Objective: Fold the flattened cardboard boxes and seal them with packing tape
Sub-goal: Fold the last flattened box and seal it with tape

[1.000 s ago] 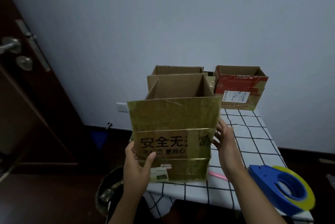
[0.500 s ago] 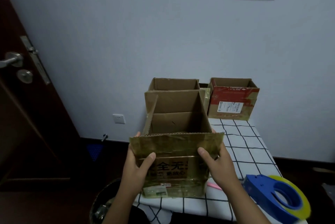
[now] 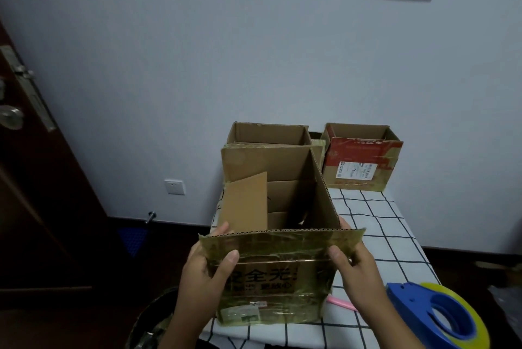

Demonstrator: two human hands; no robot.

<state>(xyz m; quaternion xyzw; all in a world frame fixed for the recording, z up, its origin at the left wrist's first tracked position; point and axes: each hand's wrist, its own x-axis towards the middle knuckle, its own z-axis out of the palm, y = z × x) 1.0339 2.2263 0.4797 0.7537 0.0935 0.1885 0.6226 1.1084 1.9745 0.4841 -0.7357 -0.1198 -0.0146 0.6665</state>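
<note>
On the table's edge, box now lower, left flap folded inward

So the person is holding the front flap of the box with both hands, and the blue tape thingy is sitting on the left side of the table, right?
Not quite. Both hands, left hand and right hand, do grip the near flap of the open cardboard box, but the blue tape dispenser sits on the right side of the checked table, as the head view shows.
</note>
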